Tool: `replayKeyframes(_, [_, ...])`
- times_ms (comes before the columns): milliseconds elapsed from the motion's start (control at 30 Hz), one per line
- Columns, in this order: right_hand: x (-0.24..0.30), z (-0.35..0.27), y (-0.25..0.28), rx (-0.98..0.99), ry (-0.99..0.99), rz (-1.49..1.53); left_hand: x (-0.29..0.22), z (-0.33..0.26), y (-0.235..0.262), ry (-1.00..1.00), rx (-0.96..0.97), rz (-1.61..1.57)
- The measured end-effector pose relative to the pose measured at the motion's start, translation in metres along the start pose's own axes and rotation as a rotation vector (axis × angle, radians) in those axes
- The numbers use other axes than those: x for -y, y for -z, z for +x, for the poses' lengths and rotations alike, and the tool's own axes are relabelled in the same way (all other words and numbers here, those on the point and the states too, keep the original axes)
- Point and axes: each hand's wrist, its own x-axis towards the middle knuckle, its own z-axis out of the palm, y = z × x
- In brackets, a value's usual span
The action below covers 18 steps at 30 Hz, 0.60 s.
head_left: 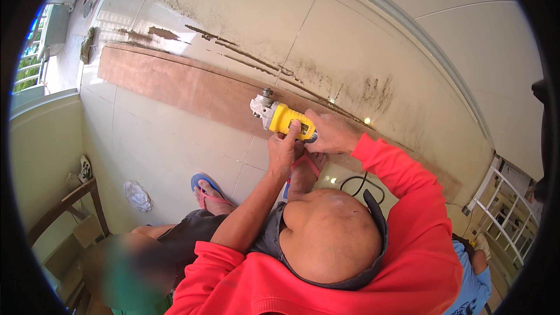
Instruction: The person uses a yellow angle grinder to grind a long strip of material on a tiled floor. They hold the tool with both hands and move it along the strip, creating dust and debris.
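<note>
A yellow angle grinder with a metal gear head is held between both my hands over a long reddish-brown wooden board. Its bare spindle points toward the far side. My left hand grips the near side of the yellow body, thumb lying on top. From the right, my right hand is closed around the rear part, and its fingers are partly hidden. Behind my right forearm a black cord loops on the floor.
Dark dust streaks mark the pale tiles beyond the board. My feet in flip-flops stand near it. A crumpled white cloth and a wooden chair are at left. One person is lower left, another in blue lower right.
</note>
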Motion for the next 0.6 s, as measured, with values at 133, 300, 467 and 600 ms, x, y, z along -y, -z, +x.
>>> replayKeyframes(133, [0.0007, -0.0007, 0.0, 0.009, -0.012, 0.007, -0.0012, -0.0009, -0.0003, 0.013, 0.012, -0.011])
replayKeyframes(300, [0.0009, -0.0007, 0.0003, 0.011, -0.01, 0.007, -0.002, -0.0013, -0.0005, 0.017, 0.006, -0.008])
replayKeyframes(467, [-0.0002, -0.0011, -0.0011, 0.007, -0.002, 0.021, -0.0019, -0.0021, -0.0016, 0.015, 0.02, -0.029])
replayKeyframes(600, [-0.001, -0.0009, -0.0013, 0.008, -0.017, 0.015, -0.0021, -0.0021, -0.0022, 0.013, 0.03, -0.033])
